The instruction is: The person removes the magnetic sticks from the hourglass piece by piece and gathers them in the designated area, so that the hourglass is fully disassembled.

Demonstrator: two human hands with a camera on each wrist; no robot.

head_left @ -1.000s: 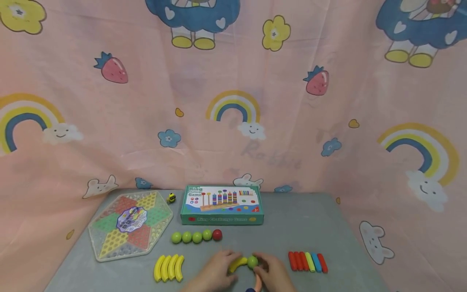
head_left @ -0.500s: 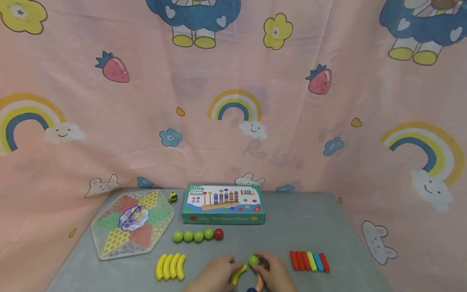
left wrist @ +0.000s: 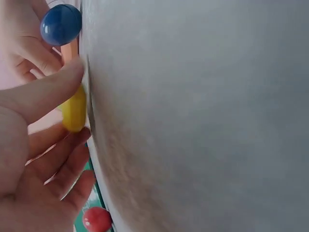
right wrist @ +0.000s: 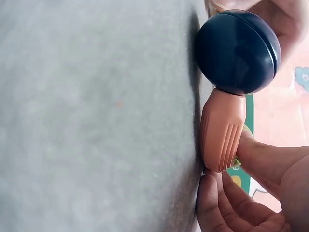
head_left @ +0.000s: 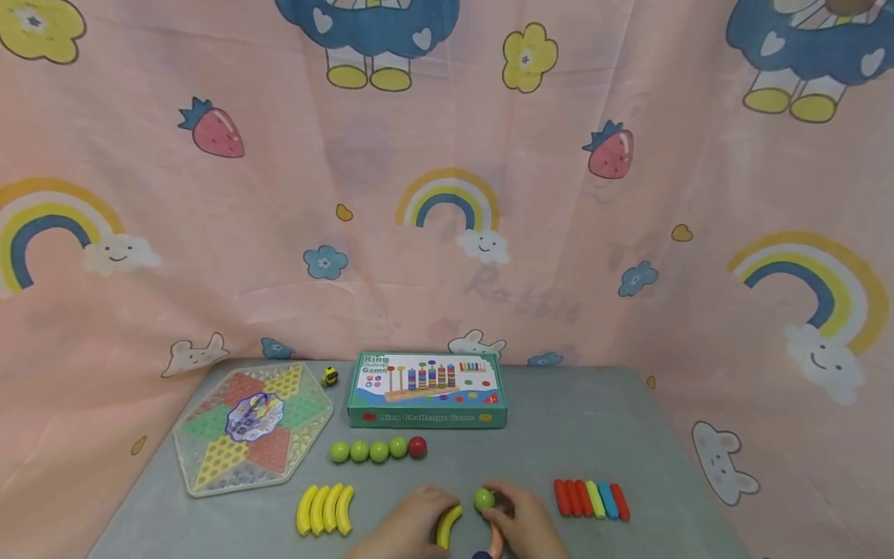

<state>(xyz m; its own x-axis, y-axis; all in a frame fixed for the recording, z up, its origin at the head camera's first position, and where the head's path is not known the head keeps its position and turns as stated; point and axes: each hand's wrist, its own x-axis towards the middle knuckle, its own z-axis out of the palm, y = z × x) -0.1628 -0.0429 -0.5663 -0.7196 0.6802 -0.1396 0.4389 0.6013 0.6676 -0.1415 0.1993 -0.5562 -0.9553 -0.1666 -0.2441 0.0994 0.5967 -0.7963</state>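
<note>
My left hand (head_left: 410, 519) pinches a yellow curved stick (head_left: 449, 526) between thumb and fingers, low over the grey table. In the left wrist view the yellow curved stick (left wrist: 74, 112) is partly hidden by the thumb. My right hand (head_left: 525, 522) holds a green ball (head_left: 483, 499), thumb on its near side and a finger behind. An orange curved stick (right wrist: 223, 133) runs from beside the green ball to a dark blue ball (right wrist: 239, 50) nearer the body. A gap separates the yellow curved stick from the green ball.
Four groups lie around: a row of green balls (head_left: 379, 452) ending in a red ball (head_left: 417, 447), several yellow curved sticks (head_left: 324, 510), and several straight coloured sticks (head_left: 592, 499). Behind stand a Ring Challenge Game box (head_left: 427, 390), a hexagonal game board (head_left: 254, 429) and a small bee figure (head_left: 330, 376).
The yellow curved stick has come away from the green ball, moved slightly left and toward the body, and turned more upright in view. My right hand stays at the green ball.
</note>
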